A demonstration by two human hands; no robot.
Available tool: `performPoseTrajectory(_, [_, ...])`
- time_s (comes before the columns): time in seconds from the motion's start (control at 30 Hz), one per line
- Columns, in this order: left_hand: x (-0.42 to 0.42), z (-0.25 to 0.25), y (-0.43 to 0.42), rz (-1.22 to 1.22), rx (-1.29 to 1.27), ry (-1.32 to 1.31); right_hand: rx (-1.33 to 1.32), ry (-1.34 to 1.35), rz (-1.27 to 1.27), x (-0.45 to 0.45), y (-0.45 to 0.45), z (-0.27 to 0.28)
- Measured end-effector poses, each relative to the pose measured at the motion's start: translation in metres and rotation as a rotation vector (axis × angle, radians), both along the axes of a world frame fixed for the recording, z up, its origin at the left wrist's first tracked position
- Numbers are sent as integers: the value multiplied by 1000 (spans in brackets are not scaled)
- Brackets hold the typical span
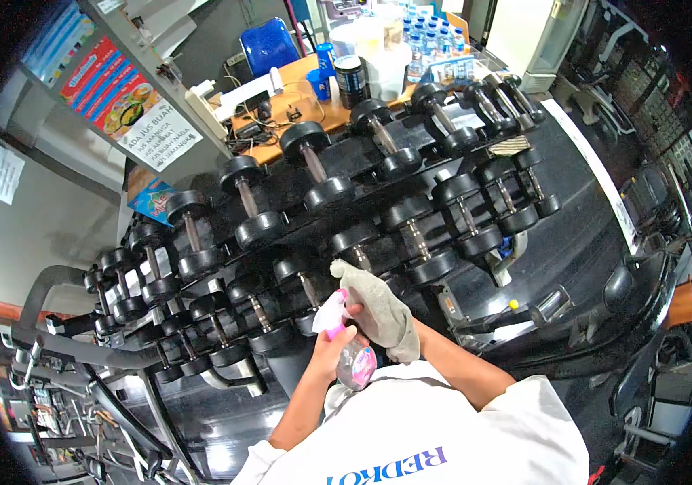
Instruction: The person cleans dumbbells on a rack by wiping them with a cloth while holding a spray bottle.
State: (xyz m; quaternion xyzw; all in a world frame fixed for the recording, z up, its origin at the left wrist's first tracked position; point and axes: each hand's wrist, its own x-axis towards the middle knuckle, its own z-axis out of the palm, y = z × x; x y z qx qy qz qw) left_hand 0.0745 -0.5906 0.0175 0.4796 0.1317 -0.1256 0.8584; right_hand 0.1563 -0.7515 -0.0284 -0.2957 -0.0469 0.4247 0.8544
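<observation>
My left hand is wrapped round the neck of a spray bottle, which has a pink and white trigger head and a pink label. A grey cloth is draped over my right hand and hides most of it. Only a few fingertips show at the cloth's edge, close beside the spray head. Both hands are in front of my chest, above the lower row of a dumbbell rack. The nearest black dumbbells have metal handles and lie just beyond the cloth and bottle.
Another row of dumbbells runs along the rack's upper tier. Behind it, a wooden table carries cables, blue cups, a dark canister and several water bottles. A blue chair stands farther back. Gym machines flank both sides.
</observation>
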Motion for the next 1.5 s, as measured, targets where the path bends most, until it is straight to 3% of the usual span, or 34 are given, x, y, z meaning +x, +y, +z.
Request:
performPoseTrajectory(0.07, [-3, -1, -1, 80, 85, -26, -14, 106, -41, 9, -11, -8])
performPoseTrajectory(0.1, [-6, -6, 3, 97, 70, 44, -223, 44, -65, 11, -21, 7])
performPoseTrajectory(0.13, [-8, -10, 7, 115, 54, 114, -221, 44, -63, 14, -27, 22])
performPoseTrajectory(0.2, [-12, 7, 8, 115, 70, 84, -481, 291, 65, 18, -36, 54])
performPoseTrajectory(0.23, [-13, 15, 7, 123, 177, 21, -521, 203, 55, 12, -39, 65])
performPoseTrajectory(0.37, [-14, 27, 15, 66, 409, -53, -301, -46, 127, 7, -53, 9])
performPoseTrajectory(0.43, [-14, 34, 17, 14, 570, -41, -237, -26, 116, 9, -52, -1])
performPoseTrajectory(0.47, [-14, 37, 17, 16, 571, -38, -174, -9, 101, 10, -50, 3])
performPoseTrajectory(0.53, [-14, 41, 18, 20, 571, -108, -509, -217, 37, 12, -44, 10])
performPoseTrajectory(0.57, [-14, 41, 20, 18, 572, -106, -503, -271, 11, 13, -40, 15])
performPoseTrajectory(0.67, [-18, 35, 24, 153, 293, -105, -514, -332, -88, 17, -33, 22])
performPoseTrajectory(0.8, [-25, 27, 48, 209, -58, -135, -325, -37, -230, 21, -22, 57])
performPoseTrajectory(0.83, [-25, 27, 53, 188, -61, -132, -307, 77, -241, 21, -19, 68])
performPoseTrajectory(1.0, [-10, 35, 52, 69, 72, -147, -254, 28, -229, 20, -4, 66])
performPoseTrajectory(1.2, [0, 16, 56, -4, 2, -12, -57, -14, -180, 15, 14, 85])
performPoseTrajectory(1.33, [1, 20, 66, -29, 37, 44, -114, -26, -279, 20, 16, 88])
performPoseTrajectory(1.4, [1, 22, 72, -33, 198, 18, -299, -31, -362, 19, 11, 90])
performPoseTrajectory(1.47, [-1, 26, 75, -19, 252, -19, -271, -98, -362, 21, 6, 72])
performPoseTrajectory(1.5, [-3, 28, 78, 29, 282, -21, -447, -252, -349, 21, 3, 67])
